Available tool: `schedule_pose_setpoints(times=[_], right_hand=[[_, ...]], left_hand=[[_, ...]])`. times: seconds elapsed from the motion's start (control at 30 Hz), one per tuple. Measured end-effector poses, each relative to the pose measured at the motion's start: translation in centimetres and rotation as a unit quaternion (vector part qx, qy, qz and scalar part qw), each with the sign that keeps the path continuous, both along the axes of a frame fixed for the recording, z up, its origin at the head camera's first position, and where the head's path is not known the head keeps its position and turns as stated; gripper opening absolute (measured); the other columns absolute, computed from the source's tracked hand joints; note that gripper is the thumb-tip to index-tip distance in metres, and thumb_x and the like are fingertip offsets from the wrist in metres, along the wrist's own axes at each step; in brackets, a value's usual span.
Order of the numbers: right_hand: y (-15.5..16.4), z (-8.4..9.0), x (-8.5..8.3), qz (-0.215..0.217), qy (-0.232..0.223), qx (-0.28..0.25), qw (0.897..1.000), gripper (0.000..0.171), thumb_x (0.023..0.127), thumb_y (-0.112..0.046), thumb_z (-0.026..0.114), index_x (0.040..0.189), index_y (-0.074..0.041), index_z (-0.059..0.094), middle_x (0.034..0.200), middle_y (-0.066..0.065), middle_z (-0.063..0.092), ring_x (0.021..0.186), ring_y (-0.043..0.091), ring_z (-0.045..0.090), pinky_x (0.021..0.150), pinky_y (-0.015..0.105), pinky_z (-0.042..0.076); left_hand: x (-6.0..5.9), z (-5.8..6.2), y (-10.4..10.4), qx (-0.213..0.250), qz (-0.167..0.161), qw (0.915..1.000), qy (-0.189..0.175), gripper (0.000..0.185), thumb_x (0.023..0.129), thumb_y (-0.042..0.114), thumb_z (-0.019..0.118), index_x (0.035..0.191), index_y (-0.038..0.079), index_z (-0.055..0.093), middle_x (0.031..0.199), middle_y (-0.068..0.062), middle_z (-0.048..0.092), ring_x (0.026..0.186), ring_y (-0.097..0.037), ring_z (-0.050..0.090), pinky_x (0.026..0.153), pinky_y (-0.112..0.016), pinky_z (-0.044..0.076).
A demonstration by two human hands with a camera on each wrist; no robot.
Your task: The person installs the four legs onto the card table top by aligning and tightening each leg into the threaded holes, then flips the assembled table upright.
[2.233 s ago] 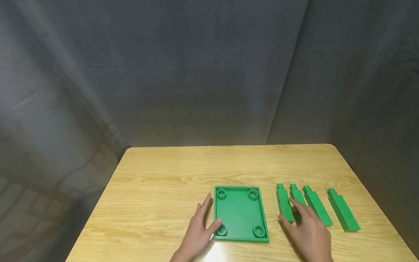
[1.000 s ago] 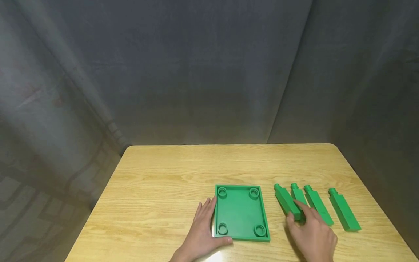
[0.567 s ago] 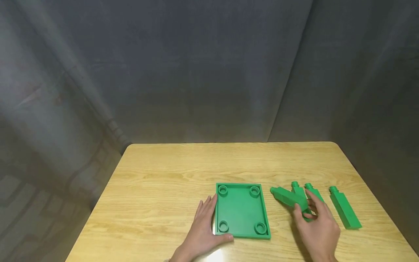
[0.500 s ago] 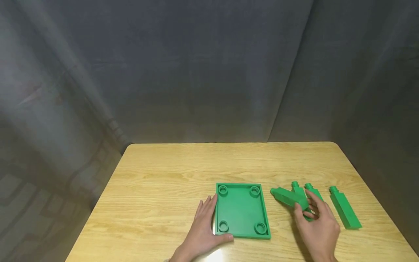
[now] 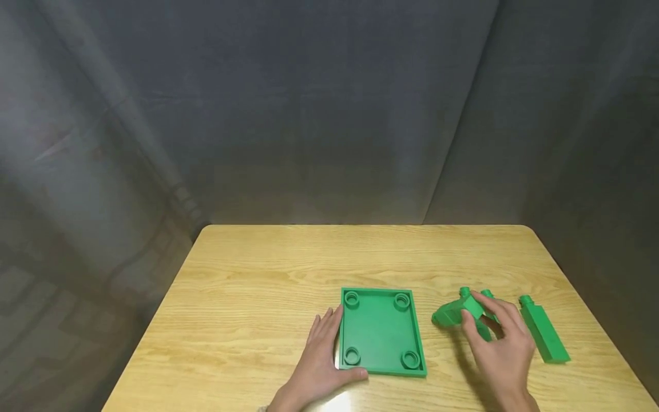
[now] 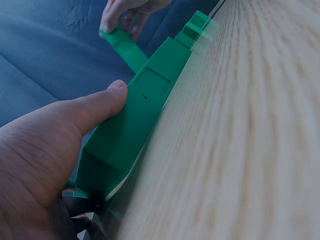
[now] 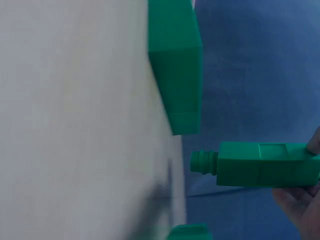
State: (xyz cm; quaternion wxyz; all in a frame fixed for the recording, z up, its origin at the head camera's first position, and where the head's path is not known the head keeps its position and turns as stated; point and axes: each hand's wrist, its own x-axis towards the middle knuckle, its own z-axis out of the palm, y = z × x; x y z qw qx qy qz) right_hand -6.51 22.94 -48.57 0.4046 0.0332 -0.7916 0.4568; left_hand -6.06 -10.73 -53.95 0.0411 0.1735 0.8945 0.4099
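Observation:
The square green tabletop (image 5: 381,329), with a round threaded socket in each corner, lies face down on the table. My left hand (image 5: 321,357) rests against its near left corner, straight fingers along the left edge and thumb at the front edge. To the right, my right hand (image 5: 501,346) pinches a green table leg (image 5: 450,313) by its square end, between thumb and fingers. That leg tilts, its threaded end lower and to the left. In the right wrist view the held leg (image 7: 265,164) shows its ribbed screw end.
Behind the right hand lie two more legs, partly hidden; the threaded tip of one leg (image 5: 464,290) shows. Another leg (image 5: 544,332) lies apart at the far right. The wooden table (image 5: 247,286) ends at grey curtains (image 5: 309,143).
My right hand has taken the leftmost leg by its near end, swung it round and raised that end. My left hand has slid its thumb to the tabletop's front edge, then stayed still.

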Motion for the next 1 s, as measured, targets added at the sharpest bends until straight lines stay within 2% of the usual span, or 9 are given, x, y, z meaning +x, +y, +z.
schedule_pose_setpoints(times=[0.17,0.3,0.43,0.57,0.7,0.83,1.0], right_hand=[[-0.6,1.7,-1.2,0.042,0.021,0.021,0.999,0.043,0.077,0.022,0.08,0.119,0.011,0.079,0.116,-0.013,0.067,0.108,-0.007,0.064,0.091,0.002,0.054],[-1.6,2.9,-2.0,0.065,0.014,0.032,0.997,0.043,0.08,0.017,0.081,0.122,0.007,0.08,0.116,-0.011,0.068,0.106,-0.008,0.064,0.092,0.003,0.054],[-2.7,3.6,-2.7,0.086,-0.008,0.044,0.995,0.043,0.083,0.014,0.082,0.124,0.005,0.08,0.114,0.0,0.071,0.106,-0.009,0.062,0.094,0.005,0.054],[-4.1,4.0,-3.6,0.119,0.023,0.051,0.991,0.047,0.081,0.014,0.082,0.126,0.002,0.081,0.11,0.014,0.072,0.103,-0.003,0.064,0.094,0.008,0.054],[-5.5,4.3,-4.5,0.148,0.057,0.054,0.986,0.054,0.078,0.015,0.084,0.13,0.0,0.08,0.11,0.016,0.074,0.101,0.001,0.066,0.093,0.009,0.056],[-6.8,4.6,-5.2,0.168,0.038,0.043,0.984,0.061,0.08,0.016,0.087,0.137,-0.001,0.076,0.114,0.015,0.075,0.103,0.0,0.069,0.094,0.011,0.058],[-8.7,4.5,-6.1,0.189,0.041,0.028,0.981,0.069,0.079,0.018,0.089,0.142,-0.002,0.073,0.115,0.015,0.076,0.1,0.011,0.075,0.092,0.015,0.062]], left_hand=[[0.0,0.0,-0.1,0.002,-0.003,1.0,0.005,0.135,0.079,0.072,0.089,0.178,0.011,0.021,0.181,-0.01,0.034,0.17,-0.037,0.021,0.139,-0.055,0.007],[-0.1,0.0,0.0,0.003,-0.002,1.0,-0.007,0.136,0.078,0.071,0.09,0.178,0.012,0.02,0.182,-0.008,0.032,0.17,-0.035,0.019,0.139,-0.054,0.005],[-0.1,0.1,0.0,0.011,-0.003,0.9998,-0.019,0.135,0.078,0.071,0.09,0.178,0.013,0.021,0.182,-0.006,0.031,0.171,-0.034,0.018,0.139,-0.055,0.003],[-0.1,0.0,0.0,0.011,-0.003,0.9997,-0.019,0.135,0.079,0.072,0.089,0.179,0.013,0.02,0.183,-0.004,0.029,0.171,-0.033,0.017,0.139,-0.053,0.003],[-0.1,0.0,-0.1,0.009,-0.002,0.9998,-0.017,0.135,0.079,0.073,0.089,0.179,0.014,0.02,0.182,-0.004,0.03,0.171,-0.033,0.018,0.139,-0.053,0.004],[-0.1,0.0,-0.1,0.01,-0.006,0.9999,-0.008,0.134,0.08,0.072,0.089,0.179,0.013,0.02,0.182,-0.007,0.032,0.171,-0.035,0.019,0.139,-0.055,0.006],[-0.1,0.0,-0.1,0.009,-0.005,0.9999,-0.007,0.134,0.08,0.072,0.089,0.179,0.013,0.02,0.182,-0.007,0.032,0.171,-0.035,0.019,0.139,-0.055,0.006]])
